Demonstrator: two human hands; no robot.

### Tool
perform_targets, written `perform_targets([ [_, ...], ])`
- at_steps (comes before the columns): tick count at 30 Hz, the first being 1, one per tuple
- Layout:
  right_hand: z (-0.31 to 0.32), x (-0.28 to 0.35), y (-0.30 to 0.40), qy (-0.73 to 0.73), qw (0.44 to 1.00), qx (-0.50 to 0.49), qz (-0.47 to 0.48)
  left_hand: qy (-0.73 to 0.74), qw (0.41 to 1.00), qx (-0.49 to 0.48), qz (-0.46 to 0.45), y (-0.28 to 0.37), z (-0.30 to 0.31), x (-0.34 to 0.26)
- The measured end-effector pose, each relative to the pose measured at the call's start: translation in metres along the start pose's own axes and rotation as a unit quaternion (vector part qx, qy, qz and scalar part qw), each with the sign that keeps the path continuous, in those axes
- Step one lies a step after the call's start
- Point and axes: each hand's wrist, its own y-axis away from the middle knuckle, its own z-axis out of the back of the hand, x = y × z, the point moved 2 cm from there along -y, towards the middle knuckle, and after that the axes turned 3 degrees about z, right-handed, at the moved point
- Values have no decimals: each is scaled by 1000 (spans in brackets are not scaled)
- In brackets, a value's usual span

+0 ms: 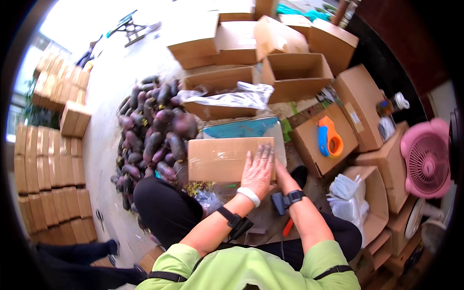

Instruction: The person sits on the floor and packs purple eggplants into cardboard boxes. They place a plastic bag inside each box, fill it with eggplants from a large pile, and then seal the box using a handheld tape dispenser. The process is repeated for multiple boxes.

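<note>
In front of me a taped cardboard box (217, 161) lies on a blue-topped platform with a pale metal rim (250, 127). My left hand (258, 173) rests flat on the right part of its top, fingers slightly spread. At the box's right end is my right hand (282, 175); its fingers are partly hidden, so its grip is unclear. To the left is a heap of dark purple, elongated produce (154, 136). An open carton (219, 110) with a plastic liner (232, 97) stands just beyond the platform.
An orange-and-blue tape dispenser (329, 137) sits on a carton at the right, near a pink fan (427, 165). A carton (377, 208) holds plastic bags. Boxes (50, 174) are stacked at left; scissors (99, 219) lie on the floor near another person's legs (79, 250).
</note>
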Motion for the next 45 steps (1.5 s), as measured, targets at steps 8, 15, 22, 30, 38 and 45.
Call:
perform_targets([
  [8,-12,55,7,106,994,9,-6,-25,979,-32,200,35,34,121],
  [15,-38,89,7,55,991,28,-121,515,783,-39,345,44,1,205],
  [22,-64,85,46,158,966,22,-205,539,754,-82,366,57,-57,197],
  [30,-54,93,64,98,995,-10,-17,501,775,-138,358,96,11,164],
  [38,-201,196,123,91,962,65,250,845,392,-340,128,172,162,191],
  [45,-359,163,146,189,859,355,315,828,446,-332,74,373,227,219],
])
